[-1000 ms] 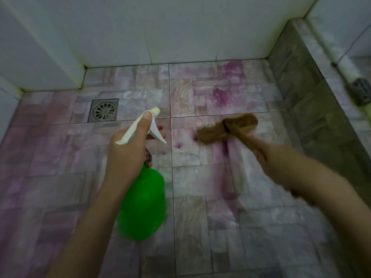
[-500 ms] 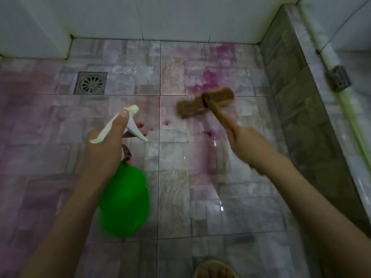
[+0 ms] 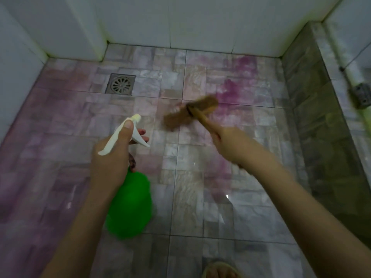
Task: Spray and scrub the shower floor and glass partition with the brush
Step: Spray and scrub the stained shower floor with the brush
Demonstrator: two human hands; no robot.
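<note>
The right hand (image 3: 230,143) grips the brush (image 3: 190,113), closed round its handle; the brush head lies ahead-left of this hand on the floor (image 3: 190,197), long axis slanting toward the pink stain (image 3: 234,91) just beyond; the left hand (image 3: 112,157) holds the spray bottle (image 3: 128,205), fingers (image 3: 143,131) on its trigger.

Our left hand (image 3: 110,159) holds the bottle (image 3: 130,205) on the left. Our right hand (image 3: 230,143) holds the brush (image 3: 190,114), which is farther ahead and to the right. The drain (image 3: 120,84) sits behind both, back left near the wall (image 3: 200,23). A ledge (image 3: 313,121) runs along the right.
</note>
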